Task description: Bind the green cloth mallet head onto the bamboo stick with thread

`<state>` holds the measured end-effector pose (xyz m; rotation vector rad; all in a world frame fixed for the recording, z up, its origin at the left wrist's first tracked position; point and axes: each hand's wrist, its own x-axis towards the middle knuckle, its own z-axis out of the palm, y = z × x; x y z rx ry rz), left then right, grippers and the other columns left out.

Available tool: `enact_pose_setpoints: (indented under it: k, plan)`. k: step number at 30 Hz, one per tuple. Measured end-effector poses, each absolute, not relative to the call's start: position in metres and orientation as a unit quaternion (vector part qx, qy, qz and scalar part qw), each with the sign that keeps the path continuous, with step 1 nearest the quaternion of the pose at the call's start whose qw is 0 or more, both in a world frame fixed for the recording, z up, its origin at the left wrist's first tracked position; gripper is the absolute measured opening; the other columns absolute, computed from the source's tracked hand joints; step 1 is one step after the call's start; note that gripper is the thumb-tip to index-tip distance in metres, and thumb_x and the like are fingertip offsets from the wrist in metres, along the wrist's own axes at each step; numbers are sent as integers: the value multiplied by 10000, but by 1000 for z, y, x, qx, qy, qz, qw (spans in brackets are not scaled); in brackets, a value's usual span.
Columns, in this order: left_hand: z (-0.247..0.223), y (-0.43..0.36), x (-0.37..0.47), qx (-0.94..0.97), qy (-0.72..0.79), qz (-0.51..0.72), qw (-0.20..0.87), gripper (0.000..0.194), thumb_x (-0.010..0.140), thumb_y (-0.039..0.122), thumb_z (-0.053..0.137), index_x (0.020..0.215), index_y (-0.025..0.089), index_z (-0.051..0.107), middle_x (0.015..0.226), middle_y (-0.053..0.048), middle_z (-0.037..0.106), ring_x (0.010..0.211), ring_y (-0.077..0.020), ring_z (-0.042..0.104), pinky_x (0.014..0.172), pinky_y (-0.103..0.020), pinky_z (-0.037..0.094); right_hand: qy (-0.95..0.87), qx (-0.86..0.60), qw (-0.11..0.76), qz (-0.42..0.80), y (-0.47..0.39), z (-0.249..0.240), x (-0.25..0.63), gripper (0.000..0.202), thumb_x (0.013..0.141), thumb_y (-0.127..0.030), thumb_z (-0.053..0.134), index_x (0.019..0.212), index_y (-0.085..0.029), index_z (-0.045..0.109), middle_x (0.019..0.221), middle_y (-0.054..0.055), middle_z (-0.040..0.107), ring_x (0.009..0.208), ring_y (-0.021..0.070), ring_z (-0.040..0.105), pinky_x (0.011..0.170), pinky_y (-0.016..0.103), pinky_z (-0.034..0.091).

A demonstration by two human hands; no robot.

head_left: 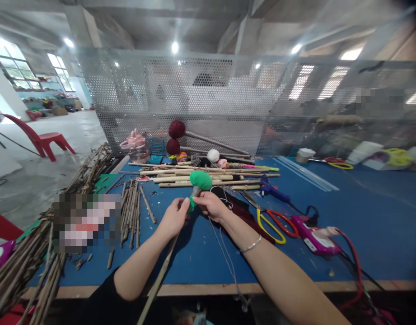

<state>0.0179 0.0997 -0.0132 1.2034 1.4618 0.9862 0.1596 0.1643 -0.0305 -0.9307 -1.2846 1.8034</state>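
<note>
In front of me, a stick mallet with a round, green cloth-covered head [201, 180] is held at a slant, its long wooden handle [162, 273] running down toward my lap. My left hand [175, 214] is closed around the handle just below the head, by a gathered bit of green cloth [191, 204]. From the other side, my right hand [211, 205] pinches at the grey-wrapped neck [196, 192]. Thin grey cord [224, 250] hangs from near my right hand over the table edge. Dark maroon cloth [243, 212] lies just right of that hand.
Scissors with red and yellow handles [275, 223], a blue glue gun [273, 189] and a magenta power strip [314, 234] lie to the right. Short twigs [130, 212] and a branch pile [41, 253] are left. Behind are wooden sticks [174, 179], maroon-headed mallets [176, 129] and a perforated screen [201, 90].
</note>
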Motion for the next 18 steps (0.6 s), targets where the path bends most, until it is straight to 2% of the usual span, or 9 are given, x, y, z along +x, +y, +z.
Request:
enact_pose_setpoints:
  k: [3, 5, 7, 9, 12, 15, 18]
  plan:
    - [-5, 102, 22, 628, 638, 375, 239, 526, 721, 473, 551, 1121, 138, 486, 989, -124, 602, 794, -198, 593, 675, -291, 431, -515, -375, 374, 674, 165, -29, 158, 319, 593, -382, 702, 626, -156, 479, 364, -114, 298, 297, 20, 158, 313, 195, 68]
    - [-2, 103, 24, 674, 647, 324, 150, 409, 703, 401, 583, 1025, 152, 540, 934, -111, 620, 811, -215, 591, 672, -288, 406, -522, -383, 378, 661, 163, -27, 157, 323, 590, -398, 698, 619, -150, 494, 367, -103, 329, 291, 20, 172, 316, 207, 69]
    - [-2, 105, 24, 690, 656, 286, 112, 236, 723, 346, 558, 879, 170, 578, 803, -78, 634, 743, -206, 592, 618, -272, 378, -522, -394, 389, 649, 161, -25, 155, 332, 580, -406, 703, 600, -150, 493, 358, -99, 331, 289, 21, 186, 321, 215, 73]
    - [-5, 106, 23, 686, 662, 282, 107, 162, 737, 332, 537, 756, 178, 585, 679, -45, 620, 642, -177, 571, 565, -255, 343, -520, -401, 396, 642, 158, -24, 154, 338, 573, -404, 712, 587, -153, 485, 348, -104, 314, 291, 21, 196, 324, 216, 84]
    - [-12, 110, 18, 669, 647, 336, 141, 206, 722, 356, 551, 639, 168, 576, 564, -3, 572, 539, -124, 503, 520, -227, 309, -526, -388, 399, 643, 157, -22, 154, 334, 584, -401, 714, 628, -147, 501, 369, -103, 337, 300, 18, 200, 324, 210, 94]
    - [-13, 111, 14, 641, 610, 411, 221, 267, 708, 401, 559, 615, 151, 574, 505, 28, 519, 475, -85, 430, 478, -203, 294, -527, -354, 405, 658, 159, -19, 156, 332, 602, -396, 709, 694, -151, 505, 405, -104, 360, 314, 20, 198, 320, 196, 97]
    - [-10, 110, 15, 586, 563, 465, 350, 300, 700, 442, 568, 665, 144, 562, 498, 40, 506, 430, -71, 416, 435, -192, 314, -520, -324, 397, 683, 161, -13, 161, 327, 612, -379, 710, 724, -156, 498, 410, -114, 318, 325, 22, 171, 316, 184, 88]
